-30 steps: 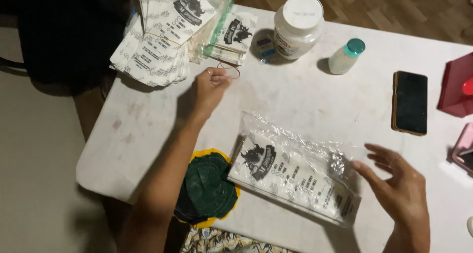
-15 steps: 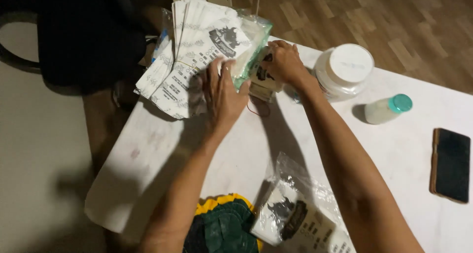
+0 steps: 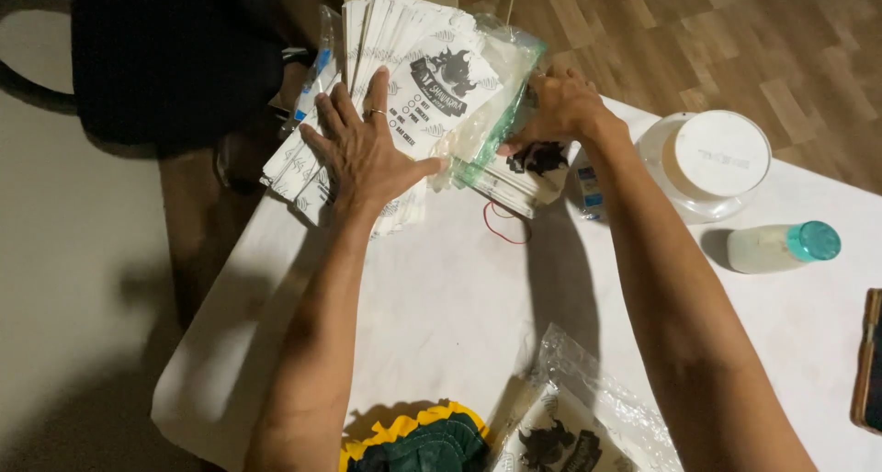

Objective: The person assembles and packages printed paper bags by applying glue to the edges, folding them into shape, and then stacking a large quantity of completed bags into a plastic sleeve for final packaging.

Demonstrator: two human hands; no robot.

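Two hands at the table's far edge: left hand [image 3: 367, 155] flat, fingers spread, on stack of printed paper sleeves [image 3: 404, 77]; right hand [image 3: 551, 109] closed on clear plastic bag [image 3: 501, 86] holding more sleeves. White lidded jar [image 3: 712, 159] nearby, contents hidden.

Left hand [image 3: 363, 150] flat on printed paper bags [image 3: 404, 77]; right hand [image 3: 556, 109] grasps clear plastic sleeve [image 3: 491, 127]

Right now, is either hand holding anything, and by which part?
The right hand grips the clear plastic bag of printed paper bags at its right edge. The left hand lies flat, palm down, on the stack of printed paper bags, pressing rather than gripping.
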